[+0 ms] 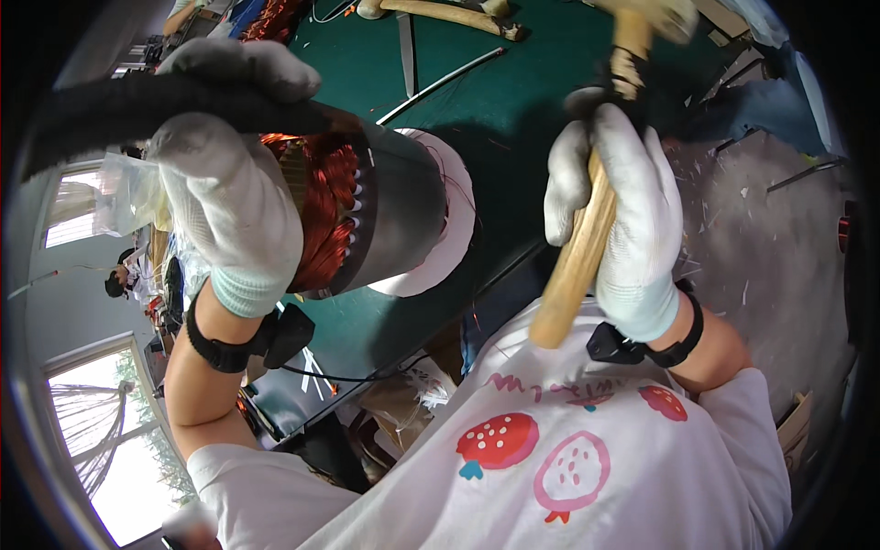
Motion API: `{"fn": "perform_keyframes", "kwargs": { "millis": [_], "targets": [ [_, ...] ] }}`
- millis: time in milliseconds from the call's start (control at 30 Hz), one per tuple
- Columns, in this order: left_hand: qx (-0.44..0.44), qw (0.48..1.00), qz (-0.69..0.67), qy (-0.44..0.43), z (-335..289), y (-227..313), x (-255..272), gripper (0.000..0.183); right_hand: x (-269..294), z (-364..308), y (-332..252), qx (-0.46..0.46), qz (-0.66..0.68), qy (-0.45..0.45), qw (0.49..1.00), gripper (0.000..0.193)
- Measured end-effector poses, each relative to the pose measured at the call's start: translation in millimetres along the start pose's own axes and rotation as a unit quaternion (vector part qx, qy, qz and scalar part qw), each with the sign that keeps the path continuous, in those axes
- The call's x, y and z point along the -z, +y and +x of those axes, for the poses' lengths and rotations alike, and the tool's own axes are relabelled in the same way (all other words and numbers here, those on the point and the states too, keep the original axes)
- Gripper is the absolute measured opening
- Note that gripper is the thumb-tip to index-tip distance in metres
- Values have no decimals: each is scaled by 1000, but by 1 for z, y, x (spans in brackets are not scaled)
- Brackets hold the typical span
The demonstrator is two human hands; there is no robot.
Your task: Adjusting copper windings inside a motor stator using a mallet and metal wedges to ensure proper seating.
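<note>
Both my hands wear white knit gloves. My left hand point(225, 197) is closed around a thick dark bar point(101, 115), which lies across the top of a motor stator. The grey metal stator point(403, 202) has red-brown copper windings point(327, 206) bulging from its end, with small white pieces along their edge. My right hand point(637, 206) grips a wooden mallet point(579, 266) by its handle, to the right of the stator. Black tape wraps the handle above my fingers. The mallet's pale head is raised at the top edge and blurred.
A white round pad point(458, 183) lies under the stator on the green table point(522, 110). Farther back are another wooden mallet point(449, 16), a flat metal strip point(407, 55) and a thin pale rod point(445, 84). Scraps litter the grey floor point(752, 238) at right. Another person point(133, 275) is at the left.
</note>
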State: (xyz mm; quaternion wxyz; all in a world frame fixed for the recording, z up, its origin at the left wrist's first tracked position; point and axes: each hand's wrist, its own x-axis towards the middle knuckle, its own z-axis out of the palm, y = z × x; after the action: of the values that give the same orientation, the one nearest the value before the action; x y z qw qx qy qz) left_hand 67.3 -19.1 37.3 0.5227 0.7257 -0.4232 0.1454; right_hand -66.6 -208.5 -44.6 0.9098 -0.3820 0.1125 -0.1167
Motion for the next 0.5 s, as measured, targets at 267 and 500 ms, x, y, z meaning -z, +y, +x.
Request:
{"fn": "perform_keyframes", "kwargs": {
  "millis": [267,500],
  "targets": [
    [19,995,-80,52,-5,-10,5,86,-9,-20,-4,-227,-60,-198,952,31],
    [32,995,-96,-18,-4,-8,3,78,-17,-31,36,-142,-56,-198,968,37]
  ]
}}
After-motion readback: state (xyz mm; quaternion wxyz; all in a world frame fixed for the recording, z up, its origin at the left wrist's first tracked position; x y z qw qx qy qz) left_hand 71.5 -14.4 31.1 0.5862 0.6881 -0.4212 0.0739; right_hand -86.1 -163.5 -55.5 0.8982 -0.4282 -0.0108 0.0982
